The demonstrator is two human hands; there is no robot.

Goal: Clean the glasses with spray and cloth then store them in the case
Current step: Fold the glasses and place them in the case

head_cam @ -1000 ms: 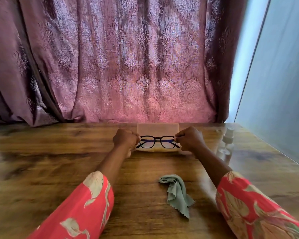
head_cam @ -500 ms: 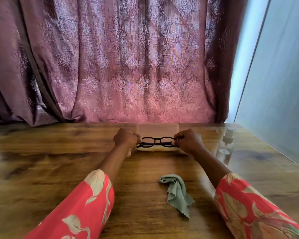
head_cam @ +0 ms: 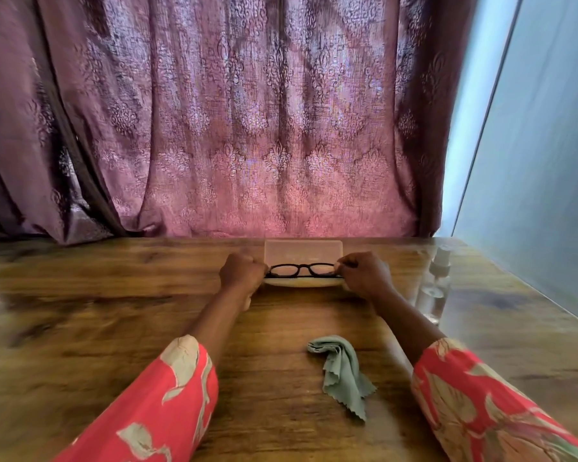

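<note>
We are sitting at the big wooden table (head_cam: 114, 328), lowering the black glasses (head_cam: 301, 270) flat into the open case (head_cam: 303, 251), our left hand (head_cam: 242, 273) and right hand (head_cam: 364, 273) each pinching one end, keeping them level so they are sitting neatly

My two bare forearms reaching from loose coral-red sleeves, left sleeve (head_cam: 154, 405) printed with large cream and beige leaf shapes, right sleeve (head_cam: 488, 408) the same red with beige and greenish foliage, cuffs ending mid-forearm
</note>
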